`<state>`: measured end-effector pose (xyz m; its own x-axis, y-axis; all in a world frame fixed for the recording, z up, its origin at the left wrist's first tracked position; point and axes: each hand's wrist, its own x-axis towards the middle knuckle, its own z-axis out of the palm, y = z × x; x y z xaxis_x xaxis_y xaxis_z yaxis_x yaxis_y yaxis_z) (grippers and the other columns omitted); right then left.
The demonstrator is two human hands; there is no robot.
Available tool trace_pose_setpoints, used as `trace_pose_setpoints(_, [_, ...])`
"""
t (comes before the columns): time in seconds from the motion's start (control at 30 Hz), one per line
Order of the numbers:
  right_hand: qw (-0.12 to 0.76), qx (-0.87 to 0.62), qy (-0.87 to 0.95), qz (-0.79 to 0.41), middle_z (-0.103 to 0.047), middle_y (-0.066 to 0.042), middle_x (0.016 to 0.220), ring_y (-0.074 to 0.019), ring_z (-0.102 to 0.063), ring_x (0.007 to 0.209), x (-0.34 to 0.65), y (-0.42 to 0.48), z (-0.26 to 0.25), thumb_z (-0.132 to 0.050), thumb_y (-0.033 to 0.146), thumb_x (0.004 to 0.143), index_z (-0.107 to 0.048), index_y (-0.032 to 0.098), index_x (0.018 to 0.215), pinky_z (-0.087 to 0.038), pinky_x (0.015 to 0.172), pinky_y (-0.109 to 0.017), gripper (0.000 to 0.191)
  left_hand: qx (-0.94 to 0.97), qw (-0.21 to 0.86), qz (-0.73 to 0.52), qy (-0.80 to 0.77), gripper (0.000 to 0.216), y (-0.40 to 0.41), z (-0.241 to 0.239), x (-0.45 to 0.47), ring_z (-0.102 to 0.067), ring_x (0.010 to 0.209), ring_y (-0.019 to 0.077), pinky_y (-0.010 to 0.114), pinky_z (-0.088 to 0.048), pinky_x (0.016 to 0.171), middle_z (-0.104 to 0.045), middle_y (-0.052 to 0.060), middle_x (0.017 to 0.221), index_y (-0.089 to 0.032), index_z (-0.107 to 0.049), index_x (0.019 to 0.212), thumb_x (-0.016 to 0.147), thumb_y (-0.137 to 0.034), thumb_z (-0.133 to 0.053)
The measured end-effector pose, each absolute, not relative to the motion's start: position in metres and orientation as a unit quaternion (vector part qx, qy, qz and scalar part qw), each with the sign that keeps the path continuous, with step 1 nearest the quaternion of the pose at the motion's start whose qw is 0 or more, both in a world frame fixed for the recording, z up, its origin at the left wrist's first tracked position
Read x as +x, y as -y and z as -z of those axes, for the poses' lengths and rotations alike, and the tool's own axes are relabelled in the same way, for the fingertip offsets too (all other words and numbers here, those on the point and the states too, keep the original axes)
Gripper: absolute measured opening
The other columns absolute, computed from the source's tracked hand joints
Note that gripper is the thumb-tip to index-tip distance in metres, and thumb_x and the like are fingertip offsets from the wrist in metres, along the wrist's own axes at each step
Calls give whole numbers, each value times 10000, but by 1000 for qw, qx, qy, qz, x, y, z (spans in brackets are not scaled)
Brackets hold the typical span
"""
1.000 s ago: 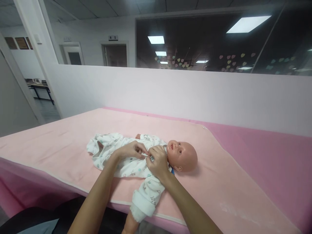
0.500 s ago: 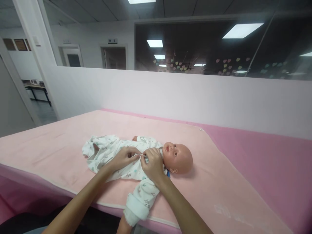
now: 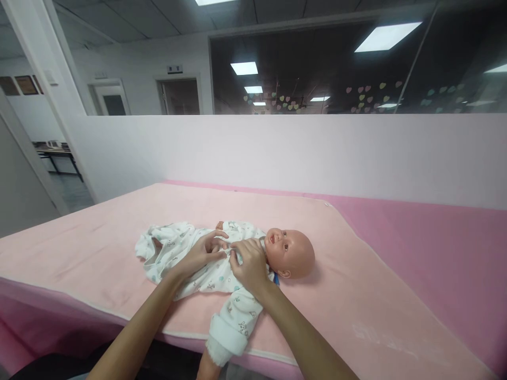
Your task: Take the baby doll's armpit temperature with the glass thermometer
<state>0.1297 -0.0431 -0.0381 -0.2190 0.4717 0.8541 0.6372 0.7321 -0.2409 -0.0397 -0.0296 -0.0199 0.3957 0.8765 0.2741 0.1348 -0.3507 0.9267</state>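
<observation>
A baby doll (image 3: 295, 253) lies on its back on the padded bed, its bald head to the right and face up. It wears a white baby outfit (image 3: 209, 282) with small printed figures and turned-back cuffs. Over the doll's chest, my left hand (image 3: 204, 253) has its thumb and fingers apart. Close beside it, my right hand (image 3: 249, 264) is closed in a pinch on a thin white tie string (image 3: 228, 252) at the front of the outfit. The fingers hide most of that string. One doll arm hangs over the near bed edge.
A peach-coloured mat (image 3: 356, 295) covers much of the pink bed (image 3: 435, 232). Behind the bed stands a white half wall (image 3: 297, 153) with a window above it. Something small and blue (image 3: 276, 278) shows under the doll's neck.
My left fingers have spread and let go of the string, which was stretched between both hands. The right hand stays pinched at the chest. The view has tilted slightly.
</observation>
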Motion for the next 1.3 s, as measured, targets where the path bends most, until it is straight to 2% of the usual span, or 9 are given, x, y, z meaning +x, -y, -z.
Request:
trace_pose_setpoints(0.07, [511,-360,776,82,-615,-10,725,-160,-513,695,130,43,39,-480,143,770,-565,199,772,-348,712,-308,102,714,435,-415,-359,378,30,20,-40,-263,504,55,189,-244,472,-488,-26,719,-183,-529,1033,704,-304,-670])
trace_pose_setpoints(0.23, [519,-362,770,82,-623,-5,731,-156,-516,701,130,43,40,-478,150,795,-571,205,797,-348,722,-301,109,729,405,-407,-372,274,29,23,-43,-256,509,76,208,-208,474,-262,-67,546,-167,-601,940,721,-320,-662])
trace_pose_setpoints(0.4, [518,-364,769,92,-630,-7,715,-153,-522,672,130,43,38,-465,147,808,-572,200,799,-343,747,-315,120,733,392,-408,-378,278,27,25,-45,-245,494,77,213,-194,463,-226,-71,525,-166,-623,932,717,-336,-665])
trace_pose_setpoints(0.47, [517,-365,768,95,-633,-6,712,-152,-525,666,130,43,38,-462,149,811,-571,200,795,-341,756,-318,121,731,395,-405,-382,309,25,26,-45,-263,490,76,210,-209,459,-260,-70,514,-159,-631,950,708,-347,-670])
trace_pose_setpoints(0.63, [522,-369,763,100,-640,0,705,-138,-543,652,129,44,38,-447,157,829,-560,200,781,-333,817,-322,130,721,416,-404,-378,322,24,25,-45,-443,602,116,222,-358,530,-553,19,666,-136,-663,925,684,-349,-685])
trace_pose_setpoints(0.77, [524,-374,759,99,-639,11,700,-128,-553,643,129,45,39,-454,172,839,-552,207,781,-321,855,-318,119,727,418,-401,-369,279,25,24,-45,-475,631,128,237,-396,561,-590,33,715,-158,-671,914,696,-333,-678])
trace_pose_setpoints(0.97, [518,-382,759,100,-628,10,675,-128,-551,625,129,45,38,-444,176,843,-547,207,761,-324,847,-314,136,743,398,-427,-326,196,25,23,-43,-530,843,179,280,-427,717,-577,81,988,-162,-673,850,720,-309,-664])
trace_pose_setpoints(1.13, [517,-384,758,98,-619,10,664,-127,-541,622,129,46,37,-444,172,840,-543,202,753,-319,841,-313,135,746,424,-401,-322,190,25,22,-43,-537,819,175,280,-431,710,-596,69,915,-155,-654,828,740,-323,-645])
trace_pose_setpoints(1.3, [517,-383,759,97,-615,5,664,-133,-524,622,129,46,36,-447,167,833,-533,196,740,-327,793,-307,130,732,419,-394,-364,247,27,23,-44,-484,649,131,237,-390,580,-549,25,712,-142,-623,865,739,-354,-639])
